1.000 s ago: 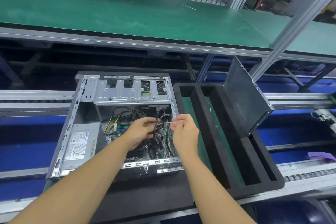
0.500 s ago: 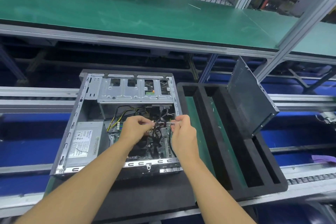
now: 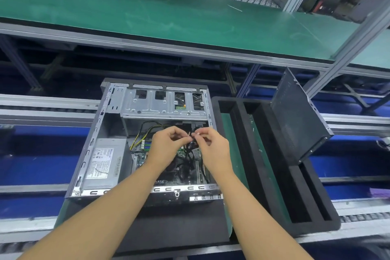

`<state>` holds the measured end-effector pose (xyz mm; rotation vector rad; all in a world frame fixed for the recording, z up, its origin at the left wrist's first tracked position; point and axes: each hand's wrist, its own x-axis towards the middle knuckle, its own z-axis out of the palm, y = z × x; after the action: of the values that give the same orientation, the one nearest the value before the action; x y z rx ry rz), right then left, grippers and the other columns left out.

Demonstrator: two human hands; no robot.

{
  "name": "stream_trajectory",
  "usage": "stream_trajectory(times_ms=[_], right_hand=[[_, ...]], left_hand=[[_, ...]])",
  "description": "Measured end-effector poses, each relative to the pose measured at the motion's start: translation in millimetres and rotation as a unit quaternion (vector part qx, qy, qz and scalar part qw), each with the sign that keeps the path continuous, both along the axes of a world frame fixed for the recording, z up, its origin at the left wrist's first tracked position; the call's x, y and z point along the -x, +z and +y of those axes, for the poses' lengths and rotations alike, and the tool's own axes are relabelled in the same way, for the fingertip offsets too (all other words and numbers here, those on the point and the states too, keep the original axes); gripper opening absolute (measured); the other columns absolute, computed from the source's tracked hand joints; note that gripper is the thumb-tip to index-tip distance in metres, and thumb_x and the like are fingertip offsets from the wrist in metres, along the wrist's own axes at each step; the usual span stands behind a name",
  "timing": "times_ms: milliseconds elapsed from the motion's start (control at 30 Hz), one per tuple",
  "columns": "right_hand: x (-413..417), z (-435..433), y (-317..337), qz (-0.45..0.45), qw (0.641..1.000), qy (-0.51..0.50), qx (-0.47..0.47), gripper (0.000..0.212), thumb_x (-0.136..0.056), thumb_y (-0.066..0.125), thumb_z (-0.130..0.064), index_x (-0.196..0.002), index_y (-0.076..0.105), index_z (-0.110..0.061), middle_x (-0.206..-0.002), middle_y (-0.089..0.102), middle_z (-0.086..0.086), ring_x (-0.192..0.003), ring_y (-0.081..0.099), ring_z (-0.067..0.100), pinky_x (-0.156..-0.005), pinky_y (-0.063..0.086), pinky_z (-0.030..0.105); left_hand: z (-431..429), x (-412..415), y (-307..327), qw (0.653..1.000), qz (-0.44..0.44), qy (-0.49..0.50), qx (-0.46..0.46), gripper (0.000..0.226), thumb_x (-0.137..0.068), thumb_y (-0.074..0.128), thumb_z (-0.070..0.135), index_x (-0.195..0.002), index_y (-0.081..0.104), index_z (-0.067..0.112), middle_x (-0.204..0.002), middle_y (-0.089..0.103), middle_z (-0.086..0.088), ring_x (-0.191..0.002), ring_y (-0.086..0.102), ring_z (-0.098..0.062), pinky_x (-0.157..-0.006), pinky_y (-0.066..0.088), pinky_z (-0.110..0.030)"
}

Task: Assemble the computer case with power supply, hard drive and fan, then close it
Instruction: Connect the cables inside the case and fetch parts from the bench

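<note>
Both the left hand (image 3: 166, 148) and right hand (image 3: 213, 149) pinch a white tie (image 3: 191, 134) (to bundle cables (image 3: 188, 155), apparently); computer case (image 3: 92, 154) lies open

green-topped bench (image 3: 147, 12) above blue conveyor lanes (image 3: 42, 167)

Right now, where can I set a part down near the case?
Free: black mat in front of the case; the left tray slot beside the case; green shelf behind. Crowded: inside the case, cables plus left hand and right hand pinching a white strip.
</note>
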<state>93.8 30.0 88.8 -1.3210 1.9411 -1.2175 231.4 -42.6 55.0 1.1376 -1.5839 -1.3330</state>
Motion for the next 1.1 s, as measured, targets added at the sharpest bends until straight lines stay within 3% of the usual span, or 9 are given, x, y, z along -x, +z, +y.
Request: stream_trajectory(times_ms=[200, 433, 733, 867, 1100], right_hand=[[2, -4, 2, -0.047, 0.999, 0.003, 0.012, 0.029, -0.097, 0.068, -0.013, -0.092, 0.07, -0.042, -0.087, 0.073, -0.023, -0.084, 0.069, -0.001, -0.074, 0.051, 0.009], [6, -3, 0, -0.059, 0.998, 0.008, 0.025, 0.029, -0.094, 0.07, -0.012, -0.091, 0.073, -0.041, -0.089, 0.074, -0.024, -0.087, 0.069, -0.001, -0.076, 0.05, 0.008], [8, -5, -5, -0.066, 0.997, 0.005, 0.027, 0.03, -0.092, 0.073, -0.01, -0.087, 0.073, -0.04, -0.087, 0.074, -0.021, -0.085, 0.07, 0.001, -0.076, 0.051, 0.01], [10, -5, -7, -0.055, 0.998, 0.014, 0.017, 0.026, -0.091, 0.074, -0.01, -0.088, 0.075, -0.037, -0.087, 0.075, -0.016, -0.086, 0.07, 0.005, -0.077, 0.053, 0.013], [10, -3, -10, 0.015, 0.999, 0.029, 0.039, 0.031, -0.087, 0.077, -0.005, -0.087, 0.074, -0.036, -0.089, 0.071, -0.017, -0.089, 0.066, -0.001, -0.078, 0.049, 0.009]], left_hand=[[1, 5, 4, 0.999, 0.018, -0.048, -0.007, 0.016, -0.082, 0.079, 0.014, -0.078, 0.075, 0.029, -0.083, 0.075, 0.01, -0.077, 0.069, -0.004, -0.072, 0.05, -0.012], [-1, 4, 3, 0.993, 0.059, -0.075, -0.075, 0.007, -0.09, 0.072, 0.018, -0.095, 0.077, 0.019, -0.094, 0.075, 0.002, -0.09, 0.069, -0.011, -0.083, 0.054, -0.021], [-2, 2, 3, 0.99, 0.051, -0.073, -0.106, 0.004, -0.087, 0.074, 0.022, -0.087, 0.077, 0.023, -0.089, 0.074, 0.005, -0.083, 0.066, -0.004, -0.086, 0.05, -0.027], [-3, 2, 4, 0.99, 0.049, -0.079, -0.101, 0.004, -0.086, 0.075, 0.022, -0.083, 0.077, 0.024, -0.088, 0.074, 0.004, -0.083, 0.065, -0.007, -0.089, 0.051, -0.033], [-4, -2, 3, 0.992, 0.034, -0.083, -0.092, 0.003, -0.083, 0.079, 0.023, -0.082, 0.078, 0.025, -0.085, 0.075, 0.004, -0.081, 0.067, -0.008, -0.085, 0.053, -0.029]])
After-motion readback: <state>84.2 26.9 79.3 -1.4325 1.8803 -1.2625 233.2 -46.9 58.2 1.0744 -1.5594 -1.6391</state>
